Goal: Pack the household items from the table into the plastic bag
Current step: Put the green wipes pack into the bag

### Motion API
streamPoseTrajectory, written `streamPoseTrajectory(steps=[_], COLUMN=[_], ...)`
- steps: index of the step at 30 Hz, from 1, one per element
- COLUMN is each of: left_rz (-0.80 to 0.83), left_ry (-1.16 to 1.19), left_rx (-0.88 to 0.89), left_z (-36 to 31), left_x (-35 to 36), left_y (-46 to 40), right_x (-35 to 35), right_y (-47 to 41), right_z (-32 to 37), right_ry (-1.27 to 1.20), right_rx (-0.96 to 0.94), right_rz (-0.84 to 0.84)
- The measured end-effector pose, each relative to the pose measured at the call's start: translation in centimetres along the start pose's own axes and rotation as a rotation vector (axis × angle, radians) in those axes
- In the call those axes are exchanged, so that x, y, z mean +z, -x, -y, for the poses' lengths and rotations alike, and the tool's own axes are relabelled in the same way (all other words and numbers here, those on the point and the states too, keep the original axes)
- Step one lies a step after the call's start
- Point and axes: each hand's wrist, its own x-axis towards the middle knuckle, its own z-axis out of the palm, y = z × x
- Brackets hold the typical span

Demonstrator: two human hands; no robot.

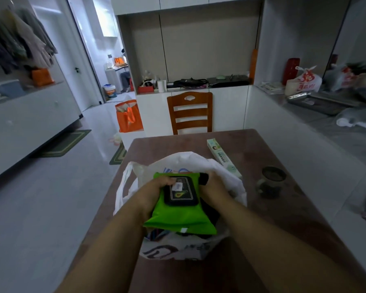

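Observation:
A white plastic bag stands open on the brown table, with dark items inside it. Over its mouth I hold a bright green wet-wipes pack with a black lid. My left hand grips the pack's left side, thumb on the lid. My right hand holds its right side, partly inside the bag, fingers hidden. A long pale green box lies on the table just beyond the bag to the right.
A dark glass jar stands on the table right of the bag. A wooden chair is at the table's far end. An orange bag sits on the floor to the left. A cluttered counter runs along the right.

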Motion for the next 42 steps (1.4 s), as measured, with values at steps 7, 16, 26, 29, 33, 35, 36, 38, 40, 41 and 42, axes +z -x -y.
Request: streamPoseTrajectory(steps=[7,16,26,29,33,35,36,38,40,41,42], left_rz=[-0.226,-0.481,-0.977,-1.090,-0.738,-0.606,-0.537,-0.357,-0.264,-0.262,-0.268], left_ry=[-0.105,-1.282,-1.813,-1.834,-1.525,-1.448,-1.387,-1.190,-1.032,-0.999,-0.987], left_rx=[0.044,0.372,1.261,0.717,0.499,0.500,0.482,0.392,0.348,0.333,0.312], left_z=[2.6,5.0,-0.5,-1.8,-2.4,-3.0,-3.7,-5.8,-8.2,-9.3,-10.2], left_x=[0.2,-1.5,-1.7,-2.2,-2.1,-1.8,-1.9,-2.2,-2.5,-2.6,-2.7], left_y=[-4.9,-6.1,2.8,3.5,1.5,0.6,0.3,-0.3,-1.4,-2.3,-3.6], right_x=[-4.9,-9.5,-8.9,-8.4,-6.9,-6.7,-6.9,-7.8,-8.8,-9.1,-9.3], right_y=[-1.4,-1.8,-2.2,-2.5,-2.5,-2.7,-3.0,-4.4,-6.5,-7.7,-9.0], right_z=[0.1,4.5,6.0,5.8,5.3,5.2,5.4,5.9,6.4,6.5,6.3], right_ry=[1.270,1.059,0.837,0.907,0.783,0.591,0.478,0.260,0.129,0.110,0.121], right_rx=[-0.095,-0.594,-0.629,-0.673,-0.558,-0.492,-0.464,-0.375,-0.254,-0.206,-0.168], right_rz=[0.433,0.041,-0.030,0.030,0.271,0.258,0.225,0.197,0.221,0.234,0.246])
